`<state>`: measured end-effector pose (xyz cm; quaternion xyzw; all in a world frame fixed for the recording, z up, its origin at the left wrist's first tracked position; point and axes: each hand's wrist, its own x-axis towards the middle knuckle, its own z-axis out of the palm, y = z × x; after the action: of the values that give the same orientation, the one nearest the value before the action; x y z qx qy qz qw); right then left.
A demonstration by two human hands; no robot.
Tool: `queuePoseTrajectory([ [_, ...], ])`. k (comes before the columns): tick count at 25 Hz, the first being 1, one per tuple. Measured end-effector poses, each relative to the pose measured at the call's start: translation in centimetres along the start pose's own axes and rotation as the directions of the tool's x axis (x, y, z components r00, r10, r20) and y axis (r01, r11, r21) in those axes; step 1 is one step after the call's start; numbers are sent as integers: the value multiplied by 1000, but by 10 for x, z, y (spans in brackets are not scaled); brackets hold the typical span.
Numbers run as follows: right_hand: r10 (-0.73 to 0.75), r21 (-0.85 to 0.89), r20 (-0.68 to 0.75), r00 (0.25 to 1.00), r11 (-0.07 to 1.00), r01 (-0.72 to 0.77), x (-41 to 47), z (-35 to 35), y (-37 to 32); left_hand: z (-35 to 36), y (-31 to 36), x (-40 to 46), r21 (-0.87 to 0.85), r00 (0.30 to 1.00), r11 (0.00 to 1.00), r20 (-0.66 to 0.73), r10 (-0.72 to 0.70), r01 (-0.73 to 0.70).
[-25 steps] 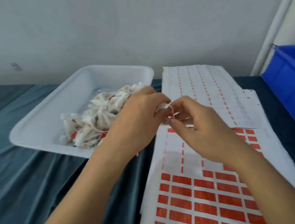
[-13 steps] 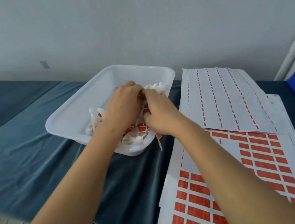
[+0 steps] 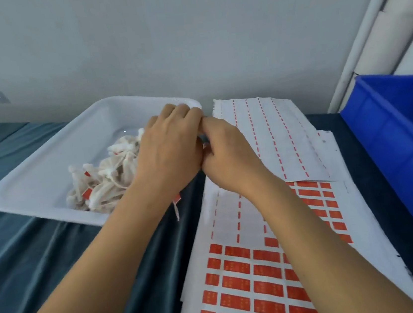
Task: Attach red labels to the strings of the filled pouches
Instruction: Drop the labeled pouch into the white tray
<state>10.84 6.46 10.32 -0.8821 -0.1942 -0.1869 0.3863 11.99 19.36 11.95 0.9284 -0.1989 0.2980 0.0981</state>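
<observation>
Plain pale grey wall [image 3: 184, 29] behind; white pipe or trim [image 3: 366, 25] runs up at far right.

Tabletop [image 3: 30, 256] draped in dark teal cloth, creased toward the near edge.

Blue plastic bin [image 3: 401, 142] at right, only its left wall and rim in frame.

White rectangular plastic tray [image 3: 46, 173] at left centre, on the cloth. Inside, toward its right half, a heap of small white filled pouches [image 3: 104, 179] with strings; a few red tags show among them.

Two label sheets just right of the tray. Near sheet [image 3: 241, 282]: white backing, rows of red rectangular labels across its lower part, upper rows stripped to thin red dashes. Far sheet [image 3: 270, 133]: almost fully stripped, only dashed red lines left; its near edge overlaps the near sheet.

Both bare forearms reach in from the bottom edge. Left hand [image 3: 171, 150] over the tray's right rim, back of hand up, fingers curled down and inward. Right hand [image 3: 228, 156] just beside it, over the gap between tray and sheets, fingers curled toward the left hand. Knuckles of the two hands touch. A sliver of red shows between them; what each hand pinches is hidden, cannot tell.

One red label on a pale string [image 3: 177, 206] hangs below the left wrist, past the tray's near edge.
</observation>
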Motion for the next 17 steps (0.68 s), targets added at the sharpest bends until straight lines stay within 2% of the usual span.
queuePoseTrajectory([
  [2,54,-104,-12,998,993,-55,-17,-20,13,13,26,-2,-109,999,993,27,40,-36],
  [5,215,-288,51,975,938,-192,-52,-46,39,45,69,-19,-286,994,958,97,56,-27],
  [8,447,-382,179,876,853,-356,-94,-58,64,84,106,-50,-503,962,861,262,77,68],
  [10,550,-328,264,792,824,-463,-115,-61,76,102,118,-67,-568,932,814,347,104,121],
  [13,552,-246,297,779,833,-496,-121,-69,82,115,122,-69,-580,933,809,335,130,96],
  [17,545,-296,353,761,836,-462,-115,-89,78,113,128,-67,-571,917,814,373,142,106],
])
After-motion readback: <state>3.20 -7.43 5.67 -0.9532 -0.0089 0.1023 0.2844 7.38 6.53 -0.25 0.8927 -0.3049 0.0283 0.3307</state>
